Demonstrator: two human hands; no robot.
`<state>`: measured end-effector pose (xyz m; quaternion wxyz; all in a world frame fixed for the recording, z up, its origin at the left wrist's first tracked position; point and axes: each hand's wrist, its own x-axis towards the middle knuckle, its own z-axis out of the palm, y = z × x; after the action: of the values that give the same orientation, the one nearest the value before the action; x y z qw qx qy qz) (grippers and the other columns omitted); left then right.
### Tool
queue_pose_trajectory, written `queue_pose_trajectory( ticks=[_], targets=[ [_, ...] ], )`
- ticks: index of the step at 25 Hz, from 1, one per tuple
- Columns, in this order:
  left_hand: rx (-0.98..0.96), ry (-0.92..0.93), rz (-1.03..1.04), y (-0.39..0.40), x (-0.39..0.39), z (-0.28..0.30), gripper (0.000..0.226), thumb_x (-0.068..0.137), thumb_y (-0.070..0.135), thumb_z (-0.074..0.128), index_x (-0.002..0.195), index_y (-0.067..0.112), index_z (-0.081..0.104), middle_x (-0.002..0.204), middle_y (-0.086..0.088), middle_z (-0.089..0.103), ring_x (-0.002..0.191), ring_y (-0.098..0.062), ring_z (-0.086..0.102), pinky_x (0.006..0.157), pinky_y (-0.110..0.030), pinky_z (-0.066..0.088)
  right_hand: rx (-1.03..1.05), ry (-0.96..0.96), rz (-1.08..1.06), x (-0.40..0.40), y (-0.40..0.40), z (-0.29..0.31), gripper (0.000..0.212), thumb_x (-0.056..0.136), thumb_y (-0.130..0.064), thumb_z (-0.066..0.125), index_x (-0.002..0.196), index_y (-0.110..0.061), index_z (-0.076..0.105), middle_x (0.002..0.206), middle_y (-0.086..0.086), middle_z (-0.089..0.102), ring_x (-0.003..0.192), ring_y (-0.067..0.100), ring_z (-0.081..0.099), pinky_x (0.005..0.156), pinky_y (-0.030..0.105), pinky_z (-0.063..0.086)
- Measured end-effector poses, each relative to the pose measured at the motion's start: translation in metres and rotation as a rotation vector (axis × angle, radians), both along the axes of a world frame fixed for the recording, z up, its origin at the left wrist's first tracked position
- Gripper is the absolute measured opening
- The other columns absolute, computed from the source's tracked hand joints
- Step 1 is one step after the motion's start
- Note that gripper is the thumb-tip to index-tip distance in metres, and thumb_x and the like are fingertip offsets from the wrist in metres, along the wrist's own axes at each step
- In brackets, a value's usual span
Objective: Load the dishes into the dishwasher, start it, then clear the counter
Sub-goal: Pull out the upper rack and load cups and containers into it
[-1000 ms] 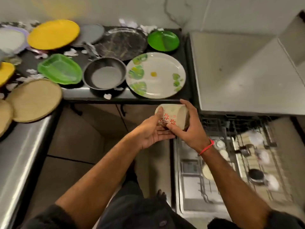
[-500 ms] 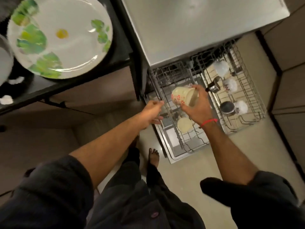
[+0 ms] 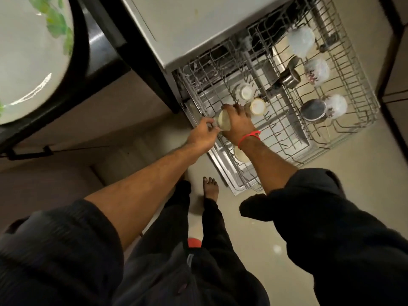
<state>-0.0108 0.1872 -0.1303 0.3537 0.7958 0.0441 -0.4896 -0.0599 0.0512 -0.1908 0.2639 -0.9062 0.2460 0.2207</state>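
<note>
Right hand (image 3: 237, 123) is over the front-left part of the pulled-out dishwasher rack (image 3: 344, 120), fingers curled round a cream cup (image 3: 223, 122) — cup is tipped on its side, low among the tines; whether it touches the wire I can't tell. A red wristband (image 3: 249, 138) sits on that wrist.

Left hand (image 3: 202, 135) is just beside the cup on the left, at the rack's front edge. Fingers are bent and the tips meet the cup's rim or the wire there — can't tell which, or whether they actually grip anything.

Already in the rack: two cream cups upside down just behind the right hand (image 3: 257, 106) (image 3: 244, 92), one more cream piece (image 3: 240, 154) partly under the right forearm. Further right sit a steel cup lying on its side (image 3: 289, 77), a round steel container (image 3: 313, 110), and three pale blurred glasses or cups (image 3: 301, 40) (image 3: 316, 70) (image 3: 336, 106).

Floral plate (image 3: 28, 62) is on the dark counter (image 3: 99, 47) at upper left, well apart from the rack. Bare foot (image 3: 210, 186) on the tile floor (image 3: 254, 239) near the rack's front corner.
</note>
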Motion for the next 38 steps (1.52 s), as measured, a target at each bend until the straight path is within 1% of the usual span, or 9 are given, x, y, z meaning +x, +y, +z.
queue_pose_trajectory(
  ticks=[6, 11, 13, 16, 19, 23, 27, 31, 38],
  targets=[
    [-0.066, -0.039, -0.013, 0.011, -0.005, -0.007, 0.035, 0.104, 0.031, 0.052, 0.138, 0.028, 0.046, 0.105, 0.006, 0.061, 0.094, -0.017, 0.066, 0.079, -0.039, 0.057, -0.099, 0.083, 0.078, 0.020, 0.006, -0.014, 0.093, 0.076, -0.024, 0.076, 0.149, -0.038, 0.020, 0.151, 0.016, 0.023, 0.132, 0.051, 0.033, 0.111, 0.066, 0.028],
    [-0.094, -0.106, -0.047, 0.018, -0.009, 0.004, 0.037, 0.103, 0.031, 0.053, 0.139, 0.027, 0.045, 0.116, 0.005, 0.059, 0.102, -0.017, 0.063, 0.083, -0.038, 0.057, 0.012, 0.140, 0.035, 0.014, -0.011, 0.014, 0.114, 0.074, -0.027, 0.082, 0.155, -0.039, 0.002, 0.162, 0.016, 0.005, 0.143, 0.049, 0.019, 0.109, 0.065, 0.033],
    [-0.115, -0.177, -0.040, 0.022, -0.010, 0.014, 0.039, 0.103, 0.027, 0.055, 0.141, 0.022, 0.047, 0.125, 0.002, 0.059, 0.112, -0.017, 0.060, 0.092, -0.036, 0.055, 0.000, -0.015, -0.037, 0.003, -0.010, 0.031, 0.097, 0.079, -0.025, 0.076, 0.155, -0.031, 0.015, 0.157, 0.017, 0.020, 0.138, 0.045, 0.028, 0.107, 0.059, 0.038],
    [-0.157, -0.283, -0.029, 0.033, -0.012, 0.032, 0.042, 0.103, 0.023, 0.056, 0.144, 0.017, 0.047, 0.134, 0.002, 0.058, 0.121, -0.009, 0.052, 0.090, -0.015, 0.041, 0.105, -0.321, -0.100, -0.013, 0.001, 0.060, 0.062, 0.088, -0.013, 0.063, 0.145, -0.023, 0.041, 0.139, 0.011, 0.047, 0.122, 0.031, 0.048, 0.101, 0.052, 0.046],
    [-0.198, -0.454, 0.032, 0.063, -0.023, 0.058, 0.042, 0.101, 0.020, 0.059, 0.142, 0.018, 0.049, 0.130, 0.004, 0.060, 0.108, -0.007, 0.056, 0.082, -0.007, 0.038, 0.312, -0.465, -0.019, -0.019, 0.029, 0.100, 0.046, 0.092, -0.006, 0.055, 0.135, -0.021, 0.054, 0.118, 0.000, 0.062, 0.102, 0.015, 0.061, 0.089, 0.038, 0.055],
    [-0.259, -0.639, 0.236, 0.125, -0.042, 0.098, 0.042, 0.098, 0.011, 0.063, 0.139, 0.014, 0.052, 0.123, 0.000, 0.063, 0.104, -0.009, 0.064, 0.093, -0.023, 0.053, 0.503, -0.545, 0.146, -0.015, 0.089, 0.149, 0.039, 0.094, -0.004, 0.054, 0.130, -0.017, 0.060, 0.107, -0.001, 0.071, 0.100, 0.009, 0.065, 0.093, 0.029, 0.052],
    [-0.207, -0.794, 0.521, 0.214, -0.069, 0.144, 0.044, 0.097, 0.012, 0.064, 0.138, 0.019, 0.050, 0.124, 0.003, 0.061, 0.098, -0.018, 0.068, 0.085, -0.033, 0.058, 0.650, -0.589, 0.344, 0.009, 0.180, 0.198, 0.041, 0.091, -0.011, 0.056, 0.128, -0.029, 0.058, 0.102, -0.007, 0.071, 0.078, 0.017, 0.067, 0.081, 0.034, 0.057],
    [-0.129, -0.890, 0.786, 0.308, -0.098, 0.187, 0.043, 0.098, 0.015, 0.063, 0.139, 0.023, 0.049, 0.125, 0.005, 0.061, 0.094, -0.018, 0.070, 0.073, -0.030, 0.057, 0.774, -0.610, 0.599, 0.025, 0.284, 0.243, 0.044, 0.091, -0.011, 0.061, 0.132, -0.025, 0.055, 0.104, -0.004, 0.070, 0.074, 0.004, 0.065, 0.079, 0.026, 0.055],
    [-0.051, -0.992, 1.178, 0.452, -0.129, 0.230, 0.042, 0.099, 0.018, 0.063, 0.138, 0.025, 0.048, 0.124, 0.005, 0.061, 0.085, -0.020, 0.072, 0.064, -0.028, 0.056, 0.913, -0.526, 0.885, 0.029, 0.448, 0.288, 0.045, 0.094, -0.022, 0.064, 0.135, -0.032, 0.049, 0.110, -0.007, 0.065, 0.079, 0.020, 0.067, 0.074, 0.036, 0.058]
  ],
)
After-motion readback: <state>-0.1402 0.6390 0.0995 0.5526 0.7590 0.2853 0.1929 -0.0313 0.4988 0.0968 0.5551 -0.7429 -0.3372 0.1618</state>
